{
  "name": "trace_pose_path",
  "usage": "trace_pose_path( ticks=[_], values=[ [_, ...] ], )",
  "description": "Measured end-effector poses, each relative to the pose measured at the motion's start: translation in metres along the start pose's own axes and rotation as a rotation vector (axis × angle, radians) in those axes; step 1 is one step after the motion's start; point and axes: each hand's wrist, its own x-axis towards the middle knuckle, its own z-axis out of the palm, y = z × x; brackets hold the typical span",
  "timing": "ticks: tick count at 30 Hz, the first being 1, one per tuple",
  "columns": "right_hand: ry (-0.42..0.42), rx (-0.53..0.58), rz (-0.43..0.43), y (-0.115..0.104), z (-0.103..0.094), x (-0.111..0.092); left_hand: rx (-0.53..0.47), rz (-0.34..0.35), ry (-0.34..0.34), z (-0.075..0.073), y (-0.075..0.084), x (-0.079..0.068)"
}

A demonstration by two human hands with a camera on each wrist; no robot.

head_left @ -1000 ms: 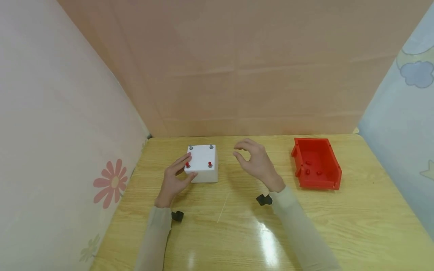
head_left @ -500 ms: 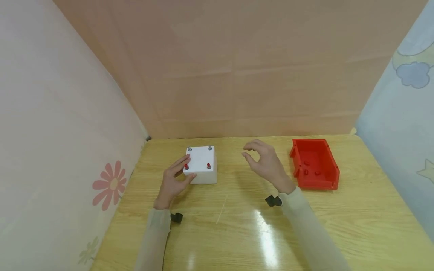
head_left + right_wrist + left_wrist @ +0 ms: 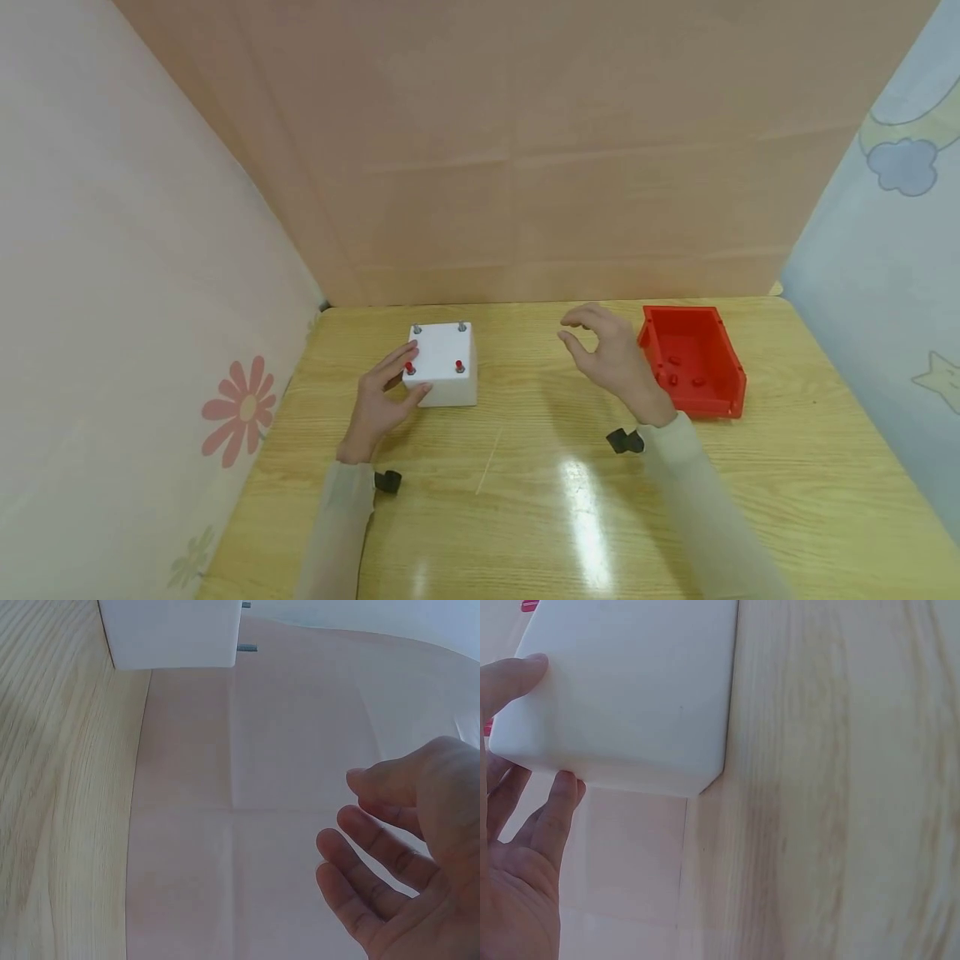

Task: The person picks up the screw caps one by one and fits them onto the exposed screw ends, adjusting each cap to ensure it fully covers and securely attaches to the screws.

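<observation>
A white box (image 3: 442, 353) stands on the table with metal studs at its top corners. The two near studs carry red caps, one being the near right cap (image 3: 459, 365); the far studs are bare. My left hand (image 3: 381, 407) grips the box's left side, thumb on the front face and fingers around the left edge. In the left wrist view the thumb (image 3: 519, 679) lies against the white wall. My right hand (image 3: 611, 354) hovers between the box and the red bin (image 3: 731, 407), fingers loosely curved with nothing between them. Several small red caps (image 3: 698, 382) lie in the bin.
The wooden table (image 3: 517, 500) runs back to a brown paper-covered wall (image 3: 510, 167). Light patterned walls stand at both sides. A small black device (image 3: 626, 441) sits on each wrist.
My right hand has moved right, away from the box and closer to the red bin. The left hand stays on the box. The whole head view has shifted slightly.
</observation>
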Motion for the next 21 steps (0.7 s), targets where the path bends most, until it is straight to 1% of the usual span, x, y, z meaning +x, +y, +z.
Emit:
trace_pose_path(
  ticks=[4,7,9,14,21],
  values=[
    [-0.002,0.004,0.011,0.002,-0.007,-0.003,0.031,-0.006,0.001,0.002,-0.015,-0.001],
    [0.01,-0.003,0.008,0.004,-0.012,-0.005,0.071,-0.001,-0.004,0.002,-0.027,-0.002],
    [0.017,-0.01,0.006,0.005,-0.015,-0.005,0.088,0.008,-0.011,0.001,-0.032,-0.001],
    [0.024,-0.024,0.001,0.01,-0.022,-0.007,0.114,0.037,-0.029,-0.002,-0.035,-0.001],
    [0.042,-0.034,0.012,0.017,-0.034,-0.014,0.189,0.134,-0.028,-0.001,-0.033,0.001]
  ],
)
